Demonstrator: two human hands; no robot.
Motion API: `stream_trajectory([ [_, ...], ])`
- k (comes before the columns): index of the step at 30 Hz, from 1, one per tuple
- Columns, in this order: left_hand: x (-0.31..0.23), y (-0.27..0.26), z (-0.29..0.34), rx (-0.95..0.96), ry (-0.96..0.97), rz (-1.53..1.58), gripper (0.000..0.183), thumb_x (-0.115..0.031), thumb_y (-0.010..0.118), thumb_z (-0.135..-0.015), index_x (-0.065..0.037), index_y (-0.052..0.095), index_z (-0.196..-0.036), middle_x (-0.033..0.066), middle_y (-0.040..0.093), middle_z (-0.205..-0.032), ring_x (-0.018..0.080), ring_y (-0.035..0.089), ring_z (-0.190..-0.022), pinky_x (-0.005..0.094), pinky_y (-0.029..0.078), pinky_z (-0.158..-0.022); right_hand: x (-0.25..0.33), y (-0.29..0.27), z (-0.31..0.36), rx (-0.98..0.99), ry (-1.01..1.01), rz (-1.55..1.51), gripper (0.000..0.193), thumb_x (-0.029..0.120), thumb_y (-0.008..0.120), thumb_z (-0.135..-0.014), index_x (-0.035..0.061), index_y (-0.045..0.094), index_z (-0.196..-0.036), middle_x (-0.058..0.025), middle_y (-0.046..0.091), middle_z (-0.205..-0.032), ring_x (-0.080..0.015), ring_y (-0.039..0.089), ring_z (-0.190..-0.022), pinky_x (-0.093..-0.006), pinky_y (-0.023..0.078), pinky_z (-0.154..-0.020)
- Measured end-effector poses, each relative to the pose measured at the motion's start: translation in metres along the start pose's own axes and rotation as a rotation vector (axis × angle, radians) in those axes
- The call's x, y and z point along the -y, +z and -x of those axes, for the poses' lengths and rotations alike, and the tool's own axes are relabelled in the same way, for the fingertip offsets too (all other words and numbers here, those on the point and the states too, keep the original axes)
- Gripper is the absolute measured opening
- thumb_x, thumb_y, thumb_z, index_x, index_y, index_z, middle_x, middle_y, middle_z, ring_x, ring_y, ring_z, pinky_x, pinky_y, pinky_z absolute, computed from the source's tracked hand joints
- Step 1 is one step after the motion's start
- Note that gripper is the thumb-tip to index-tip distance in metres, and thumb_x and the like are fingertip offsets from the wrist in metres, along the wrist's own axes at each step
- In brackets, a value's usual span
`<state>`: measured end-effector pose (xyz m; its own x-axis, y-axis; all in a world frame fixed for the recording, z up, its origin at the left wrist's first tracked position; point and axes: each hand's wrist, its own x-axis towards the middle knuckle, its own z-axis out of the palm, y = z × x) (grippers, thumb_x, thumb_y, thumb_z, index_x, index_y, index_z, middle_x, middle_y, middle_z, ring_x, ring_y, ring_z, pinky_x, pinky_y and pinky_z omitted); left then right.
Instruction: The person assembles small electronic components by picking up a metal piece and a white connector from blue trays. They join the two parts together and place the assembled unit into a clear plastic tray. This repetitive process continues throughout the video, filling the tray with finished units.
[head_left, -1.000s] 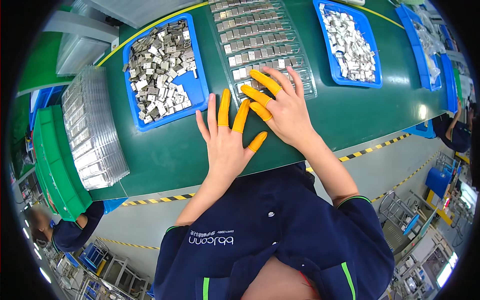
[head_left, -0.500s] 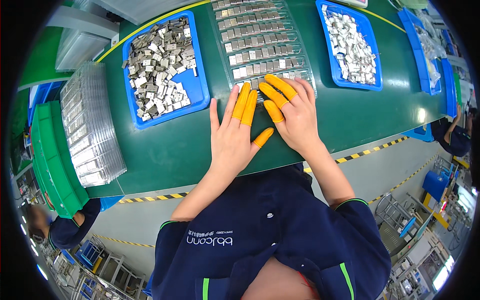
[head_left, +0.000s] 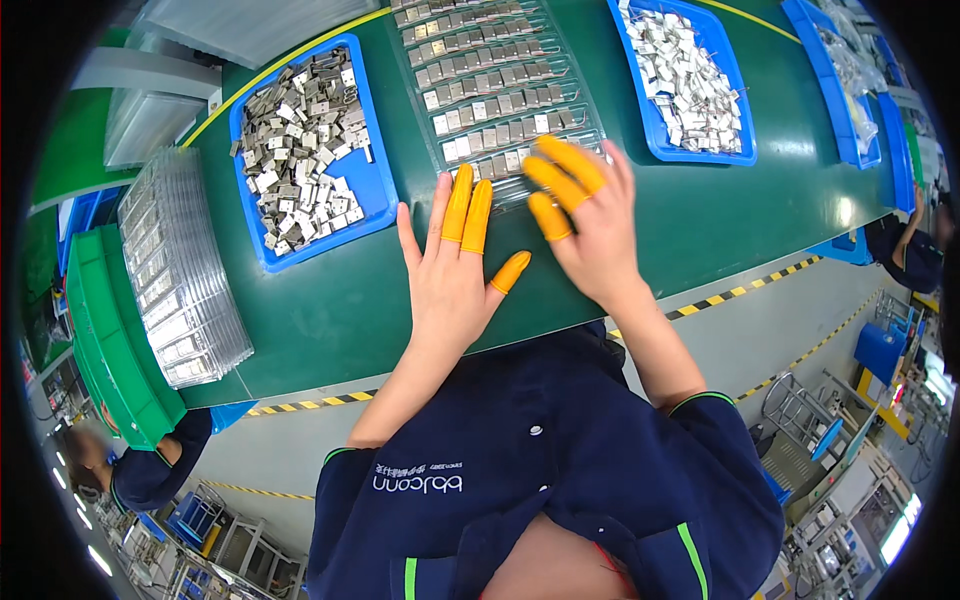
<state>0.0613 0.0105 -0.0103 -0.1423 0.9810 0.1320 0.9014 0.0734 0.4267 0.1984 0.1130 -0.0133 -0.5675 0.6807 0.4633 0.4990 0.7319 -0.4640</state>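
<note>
A clear plastic blister tray (head_left: 510, 192) holds rows of small metal connector shells (head_left: 500, 108), with thin strips along the rows. At its near left corner lies my left hand (head_left: 445, 285), fingers stretched out and thumb apart, gripping nothing. Over the near right end of the tray hovers my right hand (head_left: 598, 235), its fingers bent but spaced from the thumb. I see nothing between them, though the fingertips cover part of the last row. Yellow finger cots sit on the thumb and two fingers of each hand.
Left of the tray, a blue bin (head_left: 383, 212) holds loose metal shells. Another blue bin (head_left: 745, 155) at right holds white connector parts. Stacked clear trays (head_left: 185, 270) and a green crate (head_left: 125, 350) line the left edge. People (head_left: 165, 450) work at both sides.
My right hand has drawn slightly apart from my left, its fingers more bent. The bench and its contents have shifted left in the picture as the view moved.
</note>
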Motion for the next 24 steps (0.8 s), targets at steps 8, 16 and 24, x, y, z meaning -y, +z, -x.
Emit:
stream_trajectory([
  [8,-0.001,-0.002,0.006,-0.077,0.082,0.152,0.044,-0.021,0.067,-0.076,-0.007,0.057,-0.116,0.0157,0.043,-0.133,0.034,0.035,-0.128,0.0476,0.027,-0.103,-0.038,-0.023,0.011,-0.231,0.257,0.144,0.021,0.007,0.066,-0.075,0.0064,0.065,-0.097,-0.0061,0.062,-0.104,-0.0261,0.054,-0.096,-0.0381,0.037,-0.088],
  [16,-0.013,0.001,0.027,-0.019,0.269,0.328,0.033,0.001,0.06,-0.072,-0.008,0.065,-0.104,0.0117,0.056,-0.119,0.0312,0.047,-0.119,0.0471,0.036,-0.099,-0.033,-0.027,0.017,-0.221,0.258,0.189,0.02,0.01,0.069,-0.073,0.0075,0.066,-0.094,-0.0036,0.062,-0.102,-0.0245,0.054,-0.095,-0.0364,0.035,-0.088],
  [24,0.022,-0.019,0.023,-0.288,0.152,0.156,0.035,0.005,0.058,-0.07,-0.005,0.065,-0.103,0.0132,0.055,-0.12,0.0327,0.048,-0.116,0.0436,0.037,-0.099,-0.099,-0.071,0.002,-0.207,0.285,0.341,0.038,0.014,0.069,-0.074,0.0053,0.06,-0.11,-0.0136,0.054,-0.117,-0.0325,0.049,-0.104,-0.0405,0.039,-0.09],
])
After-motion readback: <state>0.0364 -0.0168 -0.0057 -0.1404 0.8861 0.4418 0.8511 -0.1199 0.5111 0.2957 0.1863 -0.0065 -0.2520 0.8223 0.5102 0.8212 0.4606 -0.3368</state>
